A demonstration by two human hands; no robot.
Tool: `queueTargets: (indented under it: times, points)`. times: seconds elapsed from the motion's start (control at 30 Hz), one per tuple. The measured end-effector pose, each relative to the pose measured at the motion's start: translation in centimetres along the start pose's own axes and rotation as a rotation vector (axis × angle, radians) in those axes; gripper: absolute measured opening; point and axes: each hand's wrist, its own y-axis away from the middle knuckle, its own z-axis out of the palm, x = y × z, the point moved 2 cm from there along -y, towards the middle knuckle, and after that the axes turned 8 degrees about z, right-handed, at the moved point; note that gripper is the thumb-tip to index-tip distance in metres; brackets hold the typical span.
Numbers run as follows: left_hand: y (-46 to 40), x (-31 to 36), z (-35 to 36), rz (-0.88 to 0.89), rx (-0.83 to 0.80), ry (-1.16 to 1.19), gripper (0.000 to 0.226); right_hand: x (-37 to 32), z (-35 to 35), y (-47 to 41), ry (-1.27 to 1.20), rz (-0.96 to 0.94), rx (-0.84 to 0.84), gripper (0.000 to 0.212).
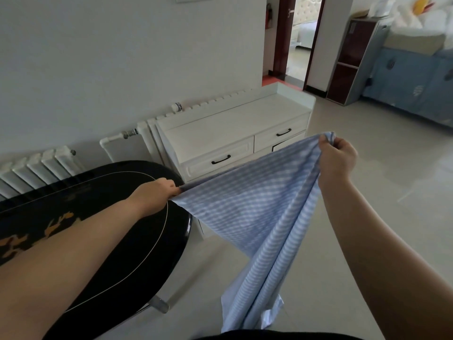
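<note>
Head view, looking down along two bare arms. Pinching one corner of a blue-and-white striped cloth point(250, 204) with the left hand point(159, 193), fingers curled tight round the edge, just above the rim of a glossy black table point(110, 241). Gripping another bunched-up corner with the right hand point(337, 160), higher up and further out, over the pale tiled floor point(367, 217). Stretched taut between those two grips into a slanted sheet, held up in the air, with the rest hanging down in long folds toward the bottom of the frame. Maybe brushing the table near that left corner, honestly can't tell. Behind the cloth, a white drawer unit point(232, 133) with dark handles, pushed up against a white radiator point(36, 170) along the wall. Further back on the right, a dark shelf unit point(350, 62) next to a blue cabinet point(411, 77), plus an open doorway point(296, 40) just left of those.
</note>
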Motion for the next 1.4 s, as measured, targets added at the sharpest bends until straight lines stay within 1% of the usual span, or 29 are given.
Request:
queueTargets:
  times: [0.07,0.13,0.2,0.23,0.3,0.33,0.37,0.43,0.5,0.53,0.63,0.7,0.8,0.87,0.9,0.97,1.03,1.1,1.13,1.17,1.2,1.23,1.27,1.3,1.4]
  points:
    - [-0.3,-0.1,0.8,-0.152,-0.157,0.233,0.027,-0.1,0.4,0.0,0.001,0.003,-0.007,0.033]
    - [0.0,0.2,1.1,-0.278,-0.266,0.520,0.032,-0.1,0.6,-0.1,0.007,0.017,-0.015,0.030]
    - [0.5,0.7,0.6,-0.312,-0.324,0.708,0.039,0.0,0.4,-0.2,-0.005,0.040,-0.014,0.027]
    - [0.7,0.7,0.3,-0.291,-0.344,0.712,0.045,0.1,0.3,-0.4,-0.013,0.050,-0.011,0.029]
    - [0.9,0.5,-0.5,-0.198,-0.350,0.570,0.057,0.0,-0.1,-0.7,-0.028,0.060,0.000,0.033]
    - [0.9,0.2,-0.6,-0.164,-0.315,0.499,0.053,0.0,-0.4,-0.8,-0.038,0.065,0.009,0.034]
    - [0.7,-0.1,-0.8,-0.144,-0.244,0.444,0.044,-0.1,-0.7,-1.0,-0.048,0.074,0.019,0.032]
    - [0.2,-0.8,-1.7,-0.104,-0.038,0.355,0.031,-0.1,-1.4,-1.4,-0.062,0.083,0.039,0.033]
    - [-0.4,-1.1,-3.4,-0.053,0.127,0.323,0.028,0.2,-2.4,-1.8,-0.073,0.072,0.075,0.039]
    - [-0.8,-1.2,-4.4,-0.033,0.170,0.321,0.029,0.4,-3.0,-2.0,-0.082,0.067,0.094,0.041]
    - [-2.1,-1.5,-7.6,0.014,0.232,0.315,0.026,0.8,-4.5,-2.6,-0.141,0.080,0.141,0.041]
    - [-2.7,-1.6,-9.1,0.036,0.237,0.332,0.018,1.0,-5.2,-2.9,-0.151,0.098,0.169,0.040]
    - [-2.9,-1.7,-10.4,0.026,0.240,0.287,0.024,1.5,-5.8,-3.2,-0.145,0.089,0.171,0.038]
    - [-2.9,-1.9,-11.1,0.032,0.319,0.253,0.034,1.7,-6.0,-3.4,-0.083,0.060,0.143,0.037]
    - [-3.0,-2.0,-11.5,0.041,0.363,0.222,0.034,1.6,-6.2,-3.5,-0.016,0.037,0.131,0.037]
    - [-3.2,-2.2,-12.9,0.050,0.446,0.126,0.027,1.4,-6.4,-3.8,0.145,-0.025,0.113,0.038]
    - [-3.6,-2.6,-14.4,0.045,0.543,-0.021,0.023,1.0,-6.5,-4.0,0.239,-0.085,0.074,0.036]
    - [-4.0,-3.2,-15.6,-0.033,0.651,-0.114,0.020,0.5,-6.4,-4.1,0.242,-0.105,0.020,0.029]
    - [-4.2,-3.2,-15.9,-0.089,0.679,-0.105,0.020,0.3,-6.5,-4.0,0.218,-0.093,0.000,0.027]
    - [-4.5,-3.1,-16.0,-0.140,0.683,-0.059,0.020,0.0,-6.6,-3.9,0.177,-0.067,-0.007,0.027]
    - [-4.8,-2.9,-15.9,-0.169,0.652,0.004,0.021,-0.2,-6.7,-3.8,0.126,-0.041,-0.003,0.029]
    - [-5.2,-2.7,-15.9,-0.168,0.585,0.037,0.024,-0.4,-6.9,-3.8,0.082,-0.027,0.014,0.030]
    - [-5.4,-2.6,-16.0,-0.149,0.531,0.029,0.027,-0.7,-7.0,-3.8,0.056,-0.038,0.034,0.030]
    - [-5.5,-2.7,-16.5,-0.129,0.520,-0.007,0.030,-1.2,-7.1,-3.7,0.048,-0.068,0.045,0.031]
    - [-6.0,-3.7,-18.6,-0.106,0.585,-0.155,0.037,-3.1,-6.9,-3.6,0.097,-0.206,0.052,0.029]
